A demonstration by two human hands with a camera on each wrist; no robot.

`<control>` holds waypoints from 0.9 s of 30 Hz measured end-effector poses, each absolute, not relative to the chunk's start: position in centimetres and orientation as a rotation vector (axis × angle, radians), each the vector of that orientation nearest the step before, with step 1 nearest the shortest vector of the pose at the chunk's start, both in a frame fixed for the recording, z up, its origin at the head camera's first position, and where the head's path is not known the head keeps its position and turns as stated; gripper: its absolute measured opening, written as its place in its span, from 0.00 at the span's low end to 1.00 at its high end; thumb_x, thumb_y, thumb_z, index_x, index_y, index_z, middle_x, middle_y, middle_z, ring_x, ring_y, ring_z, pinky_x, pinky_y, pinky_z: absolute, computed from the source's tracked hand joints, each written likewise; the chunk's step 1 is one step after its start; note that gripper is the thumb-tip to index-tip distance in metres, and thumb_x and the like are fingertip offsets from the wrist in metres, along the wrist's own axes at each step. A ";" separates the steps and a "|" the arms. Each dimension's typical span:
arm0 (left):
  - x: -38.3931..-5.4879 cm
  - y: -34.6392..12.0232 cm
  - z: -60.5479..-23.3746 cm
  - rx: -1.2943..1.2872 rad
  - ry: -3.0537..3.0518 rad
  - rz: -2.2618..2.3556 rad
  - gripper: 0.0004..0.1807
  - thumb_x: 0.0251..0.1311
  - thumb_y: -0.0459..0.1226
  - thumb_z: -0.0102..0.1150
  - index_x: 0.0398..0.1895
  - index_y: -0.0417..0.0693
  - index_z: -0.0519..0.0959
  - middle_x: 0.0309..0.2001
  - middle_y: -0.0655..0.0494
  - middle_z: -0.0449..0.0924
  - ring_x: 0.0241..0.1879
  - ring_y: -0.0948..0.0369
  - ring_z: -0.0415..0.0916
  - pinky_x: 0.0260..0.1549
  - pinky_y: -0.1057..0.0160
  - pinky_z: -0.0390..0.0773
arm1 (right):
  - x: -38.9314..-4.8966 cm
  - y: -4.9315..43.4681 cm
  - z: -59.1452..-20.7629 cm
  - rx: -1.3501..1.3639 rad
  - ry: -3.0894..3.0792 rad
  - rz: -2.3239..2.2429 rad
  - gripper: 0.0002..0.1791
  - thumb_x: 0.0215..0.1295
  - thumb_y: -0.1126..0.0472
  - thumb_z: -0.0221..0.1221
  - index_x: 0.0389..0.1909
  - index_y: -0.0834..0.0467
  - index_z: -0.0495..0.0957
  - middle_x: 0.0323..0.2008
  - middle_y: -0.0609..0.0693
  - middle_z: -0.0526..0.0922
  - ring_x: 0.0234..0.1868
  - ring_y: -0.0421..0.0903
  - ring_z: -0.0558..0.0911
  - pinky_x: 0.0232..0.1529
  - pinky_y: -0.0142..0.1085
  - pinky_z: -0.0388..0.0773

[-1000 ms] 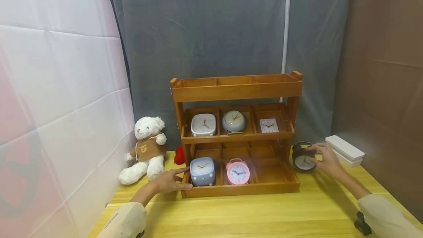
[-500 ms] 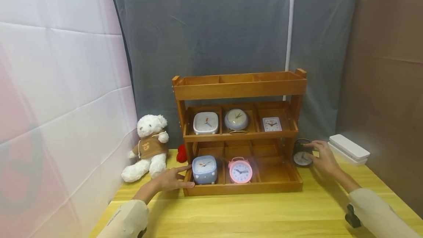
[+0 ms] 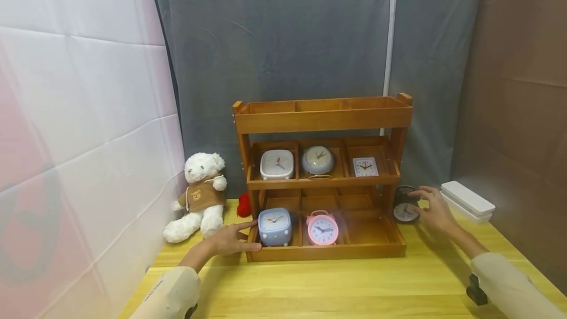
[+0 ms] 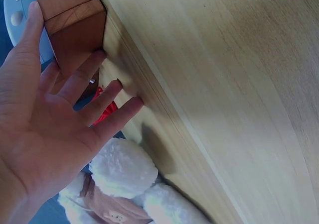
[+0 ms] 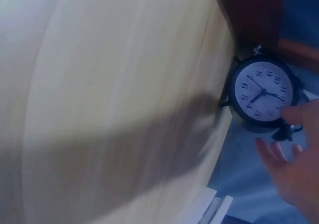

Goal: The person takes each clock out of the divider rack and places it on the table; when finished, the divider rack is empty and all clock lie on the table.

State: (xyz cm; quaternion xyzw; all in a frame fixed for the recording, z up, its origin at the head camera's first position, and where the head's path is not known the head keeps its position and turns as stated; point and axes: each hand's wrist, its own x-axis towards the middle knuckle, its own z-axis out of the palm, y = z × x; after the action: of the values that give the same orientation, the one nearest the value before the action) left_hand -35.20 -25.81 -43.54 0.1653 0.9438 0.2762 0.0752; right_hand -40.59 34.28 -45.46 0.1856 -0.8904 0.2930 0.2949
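Observation:
My left hand (image 3: 227, 240) rests at the front left corner of a wooden three-tier shelf (image 3: 325, 252), thumb on its front edge near a blue clock (image 3: 275, 235); in the left wrist view its fingers (image 4: 117, 122) are spread. Beside the shelf's right side, a black twin-bell alarm clock (image 5: 261, 92) stands upright on the table. My right hand (image 3: 436, 213) holds it lightly, thumb in front of its face and a finger by its top. A pink alarm clock (image 3: 322, 229) sits in the bottom tier's middle compartment.
The middle tier holds a white clock (image 3: 276, 165), a round clock (image 3: 318, 160) and a small square clock (image 3: 365, 167). A white teddy bear (image 3: 201, 196) and red yarn (image 3: 243, 206) are left of the shelf. White boxes (image 3: 468, 198) lie at the right.
The black alarm clock has moved back and closer to the shelf, with my right hand following it. My left hand stays at the shelf corner. The head view has shifted slightly.

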 end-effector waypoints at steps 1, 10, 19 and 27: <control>-35.3 -25.8 -43.5 0.499 2.830 0.830 0.48 0.57 0.58 0.75 0.78 0.55 0.68 0.59 0.35 0.82 0.58 0.43 0.82 0.55 0.42 0.79 | -40.4 34.4 -45.3 0.502 -2.370 0.769 0.20 0.53 0.78 0.72 0.48 0.69 0.83 0.59 0.77 0.70 0.53 0.75 0.75 0.42 0.61 0.82; -35.6 -25.9 -43.5 0.526 2.818 0.801 0.48 0.57 0.58 0.74 0.79 0.54 0.66 0.57 0.35 0.83 0.58 0.42 0.82 0.57 0.41 0.77 | -38.8 34.5 -43.6 0.622 -2.364 0.739 0.21 0.55 0.73 0.74 0.50 0.70 0.82 0.57 0.79 0.72 0.48 0.75 0.80 0.38 0.56 0.84; -35.5 -26.0 -43.5 0.540 2.803 0.818 0.49 0.58 0.58 0.74 0.80 0.52 0.65 0.57 0.34 0.83 0.58 0.42 0.81 0.58 0.40 0.77 | -36.6 32.1 -42.9 0.766 -2.287 0.883 0.19 0.56 0.79 0.69 0.49 0.70 0.83 0.53 0.71 0.78 0.45 0.64 0.84 0.37 0.50 0.86; -35.4 -25.8 -43.1 0.548 2.802 0.824 0.50 0.57 0.56 0.76 0.79 0.49 0.66 0.55 0.33 0.83 0.57 0.41 0.82 0.56 0.40 0.78 | -35.0 29.4 -42.5 0.797 -2.402 0.963 0.19 0.62 0.75 0.68 0.54 0.71 0.80 0.50 0.69 0.84 0.46 0.67 0.85 0.42 0.49 0.86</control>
State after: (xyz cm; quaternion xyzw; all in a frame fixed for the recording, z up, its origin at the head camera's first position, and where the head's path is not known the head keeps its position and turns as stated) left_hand -35.44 -25.80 -43.09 0.1838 0.9395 0.2762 0.0849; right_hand -35.04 29.39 -42.51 0.2873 -0.8663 0.3473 0.2152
